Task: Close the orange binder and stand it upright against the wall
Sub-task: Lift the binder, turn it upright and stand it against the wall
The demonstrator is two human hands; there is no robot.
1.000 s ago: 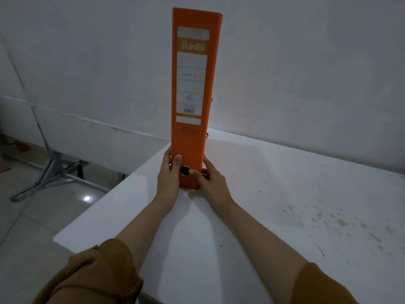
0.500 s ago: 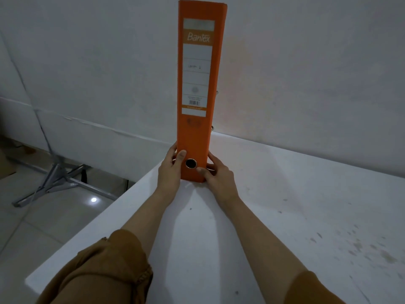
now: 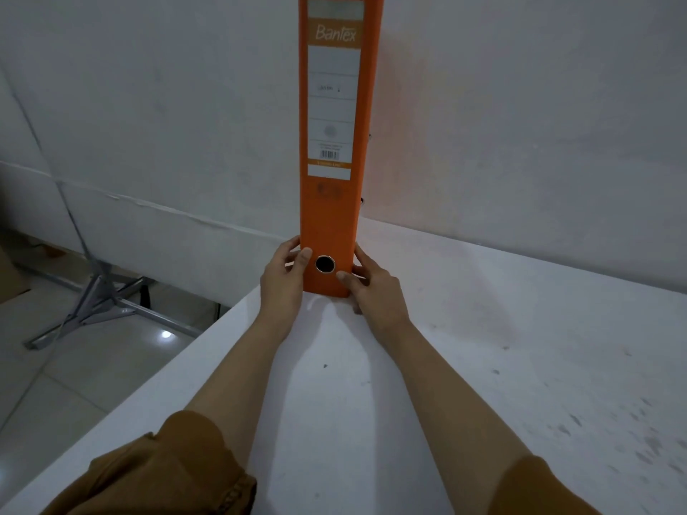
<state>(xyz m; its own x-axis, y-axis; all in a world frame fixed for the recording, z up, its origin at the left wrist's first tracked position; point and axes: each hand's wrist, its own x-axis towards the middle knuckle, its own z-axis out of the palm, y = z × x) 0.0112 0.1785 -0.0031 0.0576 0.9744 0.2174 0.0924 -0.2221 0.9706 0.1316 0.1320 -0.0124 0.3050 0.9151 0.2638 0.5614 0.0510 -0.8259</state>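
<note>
The orange binder (image 3: 331,202) stands closed and upright on the white counter (image 3: 483,328), spine toward the camera, its back edge at or very near the wall (image 3: 520,105); whether it actually touches cannot be told from here. The left hand (image 3: 282,280) and right hand (image 3: 375,291) press against the two covers low down, thumbs on the spine either side of the metal-rimmed finger hole (image 3: 325,264). Each grip is a light clasp on the binder. Holding low at the base probably steadies it and squares it to the wall before letting go. The spine label (image 3: 332,102) reads "Bantex" at the top, with a barcode near the bottom; the small handwriting in the middle is too faint to read.
</note>
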